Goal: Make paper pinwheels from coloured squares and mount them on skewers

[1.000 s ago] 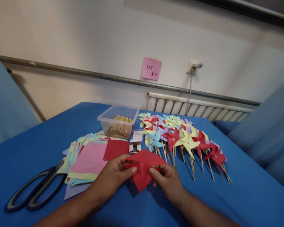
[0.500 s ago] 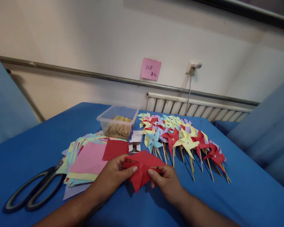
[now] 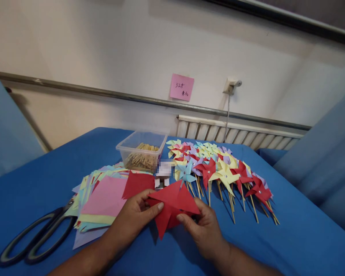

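Between my hands, above the blue-covered table, is a red paper pinwheel (image 3: 172, 205) with folded, pointed blades and no stick visible on it. My left hand (image 3: 142, 211) pinches its left side, thumb on top and fingers underneath. On the right side my right hand (image 3: 201, 226) grips it, the thumb near the lower right blade and the fingers partly hidden behind the paper. A flat red paper sheet (image 3: 139, 184) lies just beyond my left hand. Behind the pinwheel stands a small open box (image 3: 162, 183), its contents hard to make out.
Loose coloured paper sheets (image 3: 103, 197) are piled at left beside large scissors (image 3: 36, 235). A clear plastic tub (image 3: 123, 150) holds thin wooden sticks (image 3: 143, 155). Many finished pinwheels (image 3: 225, 174) on sticks lie at right. The table's blue cover (image 3: 293, 249) reaches toward the wall and radiator (image 3: 212, 132).
The red pinwheel has turned and tilted slightly in my hands. My right hand has shifted a little right and down, its fingers farther behind the paper. The camera view has moved slightly.
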`<control>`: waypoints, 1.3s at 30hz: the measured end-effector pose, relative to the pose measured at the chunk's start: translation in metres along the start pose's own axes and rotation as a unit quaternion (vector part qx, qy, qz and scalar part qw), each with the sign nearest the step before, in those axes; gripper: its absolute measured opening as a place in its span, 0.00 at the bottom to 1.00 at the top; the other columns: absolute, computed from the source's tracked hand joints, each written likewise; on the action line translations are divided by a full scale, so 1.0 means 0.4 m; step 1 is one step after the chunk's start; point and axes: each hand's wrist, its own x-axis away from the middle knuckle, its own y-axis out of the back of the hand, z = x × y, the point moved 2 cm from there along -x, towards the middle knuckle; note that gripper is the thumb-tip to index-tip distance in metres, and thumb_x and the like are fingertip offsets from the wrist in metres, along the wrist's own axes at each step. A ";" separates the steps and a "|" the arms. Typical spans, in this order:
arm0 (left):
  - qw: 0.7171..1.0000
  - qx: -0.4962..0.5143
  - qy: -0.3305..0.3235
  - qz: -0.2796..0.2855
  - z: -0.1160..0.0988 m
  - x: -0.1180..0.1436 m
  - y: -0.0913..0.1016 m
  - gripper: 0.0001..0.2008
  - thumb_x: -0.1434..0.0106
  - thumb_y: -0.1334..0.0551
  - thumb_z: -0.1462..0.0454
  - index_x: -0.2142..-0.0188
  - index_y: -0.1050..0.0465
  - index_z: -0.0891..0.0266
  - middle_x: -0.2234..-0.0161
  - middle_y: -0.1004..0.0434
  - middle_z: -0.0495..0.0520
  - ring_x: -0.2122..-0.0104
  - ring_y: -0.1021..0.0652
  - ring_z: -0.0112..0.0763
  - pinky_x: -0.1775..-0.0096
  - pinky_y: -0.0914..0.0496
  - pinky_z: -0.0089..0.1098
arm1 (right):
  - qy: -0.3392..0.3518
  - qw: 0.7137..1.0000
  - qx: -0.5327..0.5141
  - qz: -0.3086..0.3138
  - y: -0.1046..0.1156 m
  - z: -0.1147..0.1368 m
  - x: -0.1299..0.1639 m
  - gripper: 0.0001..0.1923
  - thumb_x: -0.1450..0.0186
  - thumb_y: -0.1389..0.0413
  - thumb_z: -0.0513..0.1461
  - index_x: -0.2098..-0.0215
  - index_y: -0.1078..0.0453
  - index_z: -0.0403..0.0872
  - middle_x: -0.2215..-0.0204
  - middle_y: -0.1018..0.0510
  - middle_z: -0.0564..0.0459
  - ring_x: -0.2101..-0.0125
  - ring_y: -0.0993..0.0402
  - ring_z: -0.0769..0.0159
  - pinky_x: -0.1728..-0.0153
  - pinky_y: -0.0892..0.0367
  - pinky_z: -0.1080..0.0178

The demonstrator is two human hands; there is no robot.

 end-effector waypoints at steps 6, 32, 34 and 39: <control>0.999 0.019 -0.027 0.010 -0.005 0.009 0.009 0.09 0.44 0.33 0.62 0.64 0.27 0.60 0.69 0.20 0.50 0.69 0.23 0.30 0.66 0.31 0.28 | -0.047 0.995 -0.087 0.003 -0.008 0.002 -0.010 0.14 0.43 0.37 0.46 0.68 0.29 0.44 0.84 0.29 0.59 0.84 0.37 0.74 0.82 0.40 0.70; 0.985 0.101 0.074 0.117 -0.003 0.014 -0.003 0.11 0.45 0.32 0.63 0.62 0.23 0.65 0.68 0.17 0.58 0.68 0.20 0.36 0.63 0.29 0.33 | -0.102 0.976 -0.132 0.139 -0.013 -0.025 -0.025 0.21 0.48 0.36 0.53 0.75 0.29 0.43 0.87 0.35 0.62 0.87 0.46 0.78 0.86 0.50 0.72; 0.987 0.093 0.070 0.114 0.001 0.011 0.000 0.12 0.46 0.32 0.62 0.63 0.23 0.65 0.68 0.17 0.58 0.68 0.20 0.36 0.63 0.29 0.33 | -0.102 0.978 -0.138 0.120 -0.013 -0.029 -0.027 0.21 0.49 0.35 0.53 0.75 0.30 0.43 0.87 0.34 0.61 0.87 0.44 0.78 0.85 0.49 0.72; 0.986 0.085 0.060 0.131 -0.002 0.012 -0.002 0.12 0.47 0.31 0.62 0.63 0.22 0.64 0.67 0.17 0.58 0.68 0.20 0.37 0.62 0.29 0.34 | -0.090 0.983 -0.131 0.090 -0.009 -0.036 -0.033 0.20 0.48 0.36 0.52 0.74 0.30 0.44 0.85 0.32 0.61 0.87 0.43 0.77 0.85 0.47 0.72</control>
